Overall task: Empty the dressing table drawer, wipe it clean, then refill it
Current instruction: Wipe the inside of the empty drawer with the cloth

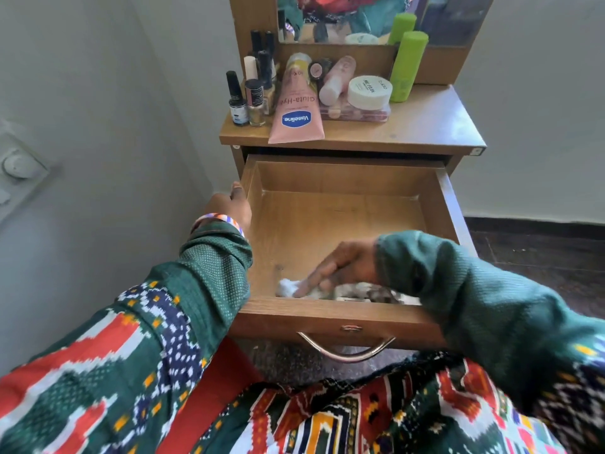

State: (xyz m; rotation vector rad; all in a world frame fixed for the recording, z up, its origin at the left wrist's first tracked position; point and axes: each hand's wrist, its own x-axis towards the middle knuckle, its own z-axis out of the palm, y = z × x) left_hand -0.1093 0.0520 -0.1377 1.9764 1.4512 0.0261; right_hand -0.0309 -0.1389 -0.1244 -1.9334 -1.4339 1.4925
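Patterned green, red and navy sleeves (183, 322) fill the foreground, one on each forearm. Beyond them the wooden dressing table (435, 126) is shown against a pale wall (98, 93), with its single drawer (327, 312) pulled fully out toward the viewer. The drawer floor is seen bare across its rear and middle; only a crumpled white cloth (288, 286) lies in it, pressed against the inside of the front panel, near the left front corner. The right hand (337, 267) is laid flat upon this cloth, fingers extended and nearly straight, the fingertips resting on the cloth's left end while the remainder of the cloth is trailed to the right beneath the palm and wrist. The cloth is pressed down rather than clenched. The left hand (234, 208) is placed on the outer face of the drawer's left wall, with the thumb at the rim; its other fingers are hidden, so how far it is closed cannot be told. A curved metal handle (347, 350) is fixed to the drawer front. On the tabletop are grouped a green bottle (407, 67), a pink Vaseline tube (296, 103), a white jar (368, 91) and several nail-polish bottles (253, 99), below a mirror (343, 14).
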